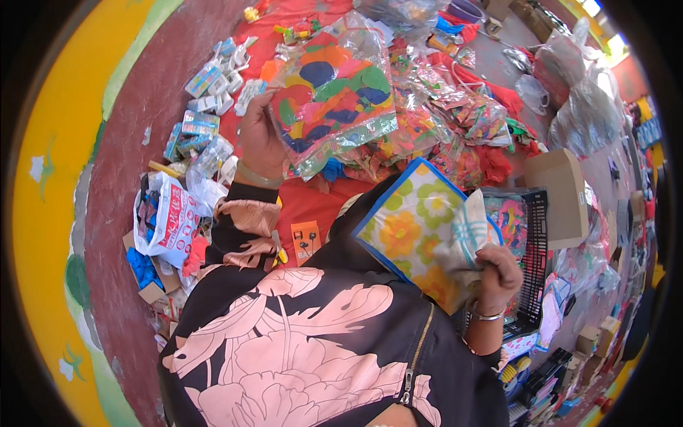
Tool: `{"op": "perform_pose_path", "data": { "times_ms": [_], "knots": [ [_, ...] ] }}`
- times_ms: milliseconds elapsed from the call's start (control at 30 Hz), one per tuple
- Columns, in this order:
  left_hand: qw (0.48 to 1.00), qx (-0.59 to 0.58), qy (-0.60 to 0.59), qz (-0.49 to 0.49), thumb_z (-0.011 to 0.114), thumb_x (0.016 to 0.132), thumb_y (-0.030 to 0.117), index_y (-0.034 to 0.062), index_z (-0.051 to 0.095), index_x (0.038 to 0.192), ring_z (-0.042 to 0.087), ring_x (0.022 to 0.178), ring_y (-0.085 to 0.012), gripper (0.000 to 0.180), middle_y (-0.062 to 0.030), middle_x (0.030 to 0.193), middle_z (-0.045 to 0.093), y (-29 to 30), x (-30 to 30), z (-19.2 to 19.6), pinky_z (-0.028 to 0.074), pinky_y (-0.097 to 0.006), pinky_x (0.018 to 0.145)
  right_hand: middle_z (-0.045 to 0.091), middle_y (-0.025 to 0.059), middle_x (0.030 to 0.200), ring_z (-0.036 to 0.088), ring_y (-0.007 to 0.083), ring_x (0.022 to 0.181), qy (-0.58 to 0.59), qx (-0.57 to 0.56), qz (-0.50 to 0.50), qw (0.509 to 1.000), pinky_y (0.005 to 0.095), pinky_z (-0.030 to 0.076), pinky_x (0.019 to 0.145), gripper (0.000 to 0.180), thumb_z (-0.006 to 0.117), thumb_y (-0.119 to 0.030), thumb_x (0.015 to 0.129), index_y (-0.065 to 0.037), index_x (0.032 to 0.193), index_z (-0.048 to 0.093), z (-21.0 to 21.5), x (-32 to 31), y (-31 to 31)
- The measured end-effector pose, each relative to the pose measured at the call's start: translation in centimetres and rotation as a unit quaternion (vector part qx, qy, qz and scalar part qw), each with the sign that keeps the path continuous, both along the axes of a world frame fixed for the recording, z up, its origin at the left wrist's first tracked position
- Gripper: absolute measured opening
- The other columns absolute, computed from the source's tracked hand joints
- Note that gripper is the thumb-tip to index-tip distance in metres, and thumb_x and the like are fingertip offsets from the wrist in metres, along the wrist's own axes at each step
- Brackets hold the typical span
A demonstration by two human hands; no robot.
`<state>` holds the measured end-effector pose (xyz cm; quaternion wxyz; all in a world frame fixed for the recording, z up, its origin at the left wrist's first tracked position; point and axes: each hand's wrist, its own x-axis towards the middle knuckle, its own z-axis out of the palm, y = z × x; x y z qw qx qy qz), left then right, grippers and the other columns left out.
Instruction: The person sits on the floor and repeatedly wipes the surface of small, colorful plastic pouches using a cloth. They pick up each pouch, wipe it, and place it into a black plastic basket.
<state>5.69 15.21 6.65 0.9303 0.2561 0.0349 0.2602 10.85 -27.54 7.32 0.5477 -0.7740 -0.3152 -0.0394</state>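
My left hand (257, 139) is closed on the edge of a clear plastic bag of flat, colourful balloons (334, 92), held up at the upper middle. My right hand (498, 279) has its fingers curled round a white cloth with teal stripes (466, 231). Under that cloth lies a flowered cloth with a blue border (397, 231), spread over my lap; whether the same fingers also grip it cannot be seen. Just past my right hand stands a black plastic basket (537, 270) with more bagged colourful pieces inside.
A heap of similar clear bags (441, 121) covers the red sheet ahead. To the left are small boxed packs (203, 124) and a white printed carrier bag (168, 220). An orange box with earphones pictured (306, 240) lies by my leg. A cardboard box (558, 192) stands at the right.
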Motion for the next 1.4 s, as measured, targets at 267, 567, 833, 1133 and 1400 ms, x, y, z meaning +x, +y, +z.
{"op": "perform_pose_path", "data": {
  "times_ms": [267, 567, 833, 1133, 1400],
  "knots": [
    [0.923, 0.352, -0.088, 0.128, 0.052, 0.09, 0.003, 0.0001, 0.049, 0.116, 0.056, 0.104, -0.0181, 0.026, -0.0108, 0.117, 0.055, -12.1, 0.8, 5.7, 0.047, -0.033, 0.091, 0.059, 0.0193, 0.117, 0.061, 0.0156, 0.06, 0.434, 0.13, 0.21, 0.866, 0.0263, 0.049, 0.065, 0.057, 0.058, -0.029, 0.089, 0.008, 0.129, 0.043, 3.3, -0.6, 5.0],
    [0.957, 0.13, -0.203, -0.162, 0.044, 0.09, 0.015, -0.0018, 0.047, 0.119, 0.054, 0.111, -0.0286, 0.034, -0.0163, 0.121, 0.055, -17.5, 0.6, 3.5, 0.039, -0.045, 0.1, 0.067, 0.0066, 0.076, 0.061, 0.0155, 0.055, 0.351, 0.319, -0.065, 0.878, 0.0242, 0.05, 0.048, 0.01, 0.067, -0.012, 0.085, -0.003, 0.09, 0.067, 4.5, -1.8, 2.8],
    [0.939, 0.005, -0.072, -0.337, 0.03, 0.094, 0.057, 0.0002, 0.027, 0.141, 0.042, 0.127, -0.0314, 0.074, -0.0168, 0.14, 0.039, -17.7, -1.0, 1.4, 0.032, -0.045, 0.106, 0.067, 0.0042, 0.082, 0.062, 0.0119, 0.063, 0.14, 0.141, 0.0, 0.98, 0.0236, 0.051, 0.052, 0.014, 0.07, -0.004, 0.081, -0.002, 0.094, 0.067, 6.5, -1.5, -1.7],
    [0.906, -0.033, -0.096, -0.412, 0.047, 0.084, 0.064, 0.0028, 0.023, 0.143, 0.038, 0.129, -0.032, 0.088, -0.0162, 0.144, 0.033, -19.2, -1.0, 1.2, 0.034, -0.048, 0.105, 0.067, 0.0001, 0.089, 0.061, 0.0074, 0.079, 0.279, 0.128, 0.06, 0.95, 0.0234, 0.049, 0.069, 0.014, 0.064, -0.004, 0.086, -0.002, 0.1, 0.066, 6.3, -1.2, -2.3],
    [0.91, 0.062, -0.053, -0.406, 0.063, 0.083, 0.04, -0.0005, 0.045, 0.12, 0.055, 0.106, -0.0218, 0.058, -0.012, 0.115, 0.055, -17.8, 0.2, 0.8, 0.045, -0.037, 0.092, 0.068, 0.0029, 0.091, 0.062, 0.0094, 0.083, 0.293, 0.154, 0.043, 0.942, 0.0248, 0.049, 0.074, 0.014, 0.063, -0.002, 0.085, 0.0, 0.098, 0.068, 5.5, -0.6, -3.6]
  ]
}}
